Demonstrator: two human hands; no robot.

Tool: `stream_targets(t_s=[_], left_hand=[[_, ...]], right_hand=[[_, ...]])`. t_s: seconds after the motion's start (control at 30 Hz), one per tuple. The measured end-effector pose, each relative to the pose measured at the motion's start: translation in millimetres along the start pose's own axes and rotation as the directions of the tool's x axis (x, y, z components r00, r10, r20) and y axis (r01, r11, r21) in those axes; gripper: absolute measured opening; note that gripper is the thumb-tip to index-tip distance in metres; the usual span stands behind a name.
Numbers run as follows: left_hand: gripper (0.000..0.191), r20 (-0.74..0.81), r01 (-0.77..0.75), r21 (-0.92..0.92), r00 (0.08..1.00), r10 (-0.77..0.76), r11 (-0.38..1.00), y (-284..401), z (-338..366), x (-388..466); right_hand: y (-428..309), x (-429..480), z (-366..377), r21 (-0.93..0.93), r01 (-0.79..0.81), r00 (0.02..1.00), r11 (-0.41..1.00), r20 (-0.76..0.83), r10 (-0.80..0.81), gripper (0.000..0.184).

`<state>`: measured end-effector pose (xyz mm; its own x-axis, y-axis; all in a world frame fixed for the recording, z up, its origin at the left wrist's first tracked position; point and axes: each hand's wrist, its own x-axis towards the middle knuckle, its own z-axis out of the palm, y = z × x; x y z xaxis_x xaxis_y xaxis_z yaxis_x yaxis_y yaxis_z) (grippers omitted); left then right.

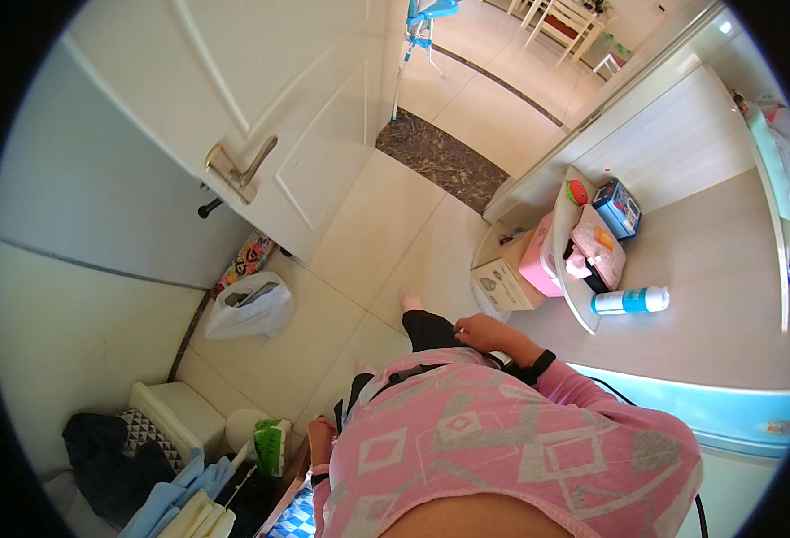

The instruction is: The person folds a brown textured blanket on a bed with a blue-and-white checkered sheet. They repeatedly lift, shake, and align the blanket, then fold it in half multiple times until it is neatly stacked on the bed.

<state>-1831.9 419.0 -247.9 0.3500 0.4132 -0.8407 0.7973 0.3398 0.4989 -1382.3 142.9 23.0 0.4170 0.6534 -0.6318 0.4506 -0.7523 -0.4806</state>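
Observation:
My right hand (487, 333) hangs in front of my right hip, over the black trousers (428, 329), with its fingers curled. A small white spot shows at its fingertips; I cannot tell whether it is something held. A black band circles that wrist. Down at my left side is my left hand (321, 434), partly hidden by my pink patterned top (475, 430), so its fingers are unclear. Close to it stands a green packet of tissues (271, 447). A black strap (411, 372) crosses my waist.
A white door (300, 155) with a metal lever handle (243, 171) stands ajar ahead left. On the tiled floor sits a white plastic bag (253, 309). Rounded shelves (573, 296) at right hold a spray can (630, 300) and a pink pouch (596, 245); a cardboard box (506, 286) lies below.

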Motion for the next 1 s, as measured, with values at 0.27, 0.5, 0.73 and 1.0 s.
stream_targets(t_s=[0.27, 0.5, 0.73, 1.0], left_hand=[[0.03, 0.093, -0.452, 0.246, 0.892, 0.443, 0.858, 163, 89, 19], [0.042, 0.159, -0.476, 0.149, 0.876, 0.454, 0.866, 211, 134, -15], [0.047, -0.003, -0.455, -0.097, 0.889, 0.457, 0.885, 212, 144, -40], [0.047, 0.094, -0.474, -0.108, 0.87, 0.483, 0.874, 215, 107, 8]], right_hand=[[95, 66, -50, 0.15, 0.118, 0.992, 0.982, -0.071, -0.109, 0.037], [168, 125, -51, 0.037, 0.219, 0.919, 0.975, 0.328, -0.219, 0.039], [114, 164, -107, -0.024, 0.365, 0.892, 0.931, 0.293, -0.343, 0.035], [46, 144, -138, 0.065, 0.11, 0.957, 0.992, 0.264, -0.123, 0.04]])
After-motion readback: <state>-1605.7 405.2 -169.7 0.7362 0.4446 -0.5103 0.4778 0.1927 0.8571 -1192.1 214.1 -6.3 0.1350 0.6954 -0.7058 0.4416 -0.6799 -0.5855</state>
